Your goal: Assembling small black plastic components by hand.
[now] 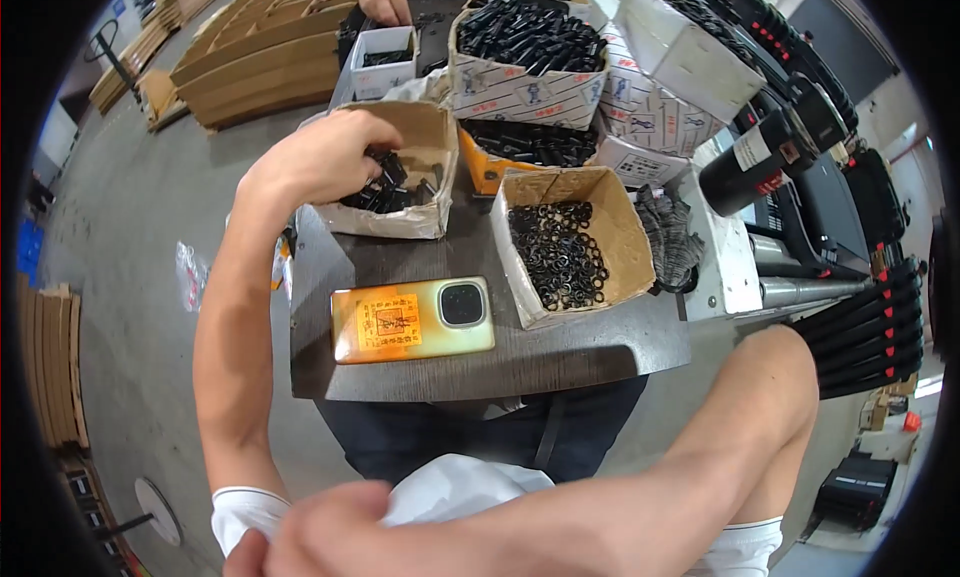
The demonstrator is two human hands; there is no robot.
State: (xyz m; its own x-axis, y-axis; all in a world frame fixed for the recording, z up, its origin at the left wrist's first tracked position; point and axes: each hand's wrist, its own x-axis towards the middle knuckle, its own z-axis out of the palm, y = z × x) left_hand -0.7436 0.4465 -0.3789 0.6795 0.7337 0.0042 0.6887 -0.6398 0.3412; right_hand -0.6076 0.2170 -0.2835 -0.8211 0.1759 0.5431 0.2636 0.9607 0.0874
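At upper centre, the left hand [325,157] reached into a paper box [415,172] of black bolts [385,192] on the desk [480,352], fingers grasping some. The right hand [320,532], bottom left, was clenched.

A gold phone [413,319] lies on the dark counter [560,357], beside a cardboard box of black rings [560,252]; grey gloves [668,232] lie just right.

Dark tabletop [560,352]: phone [412,319], washer box [570,242], bolt box [395,177].
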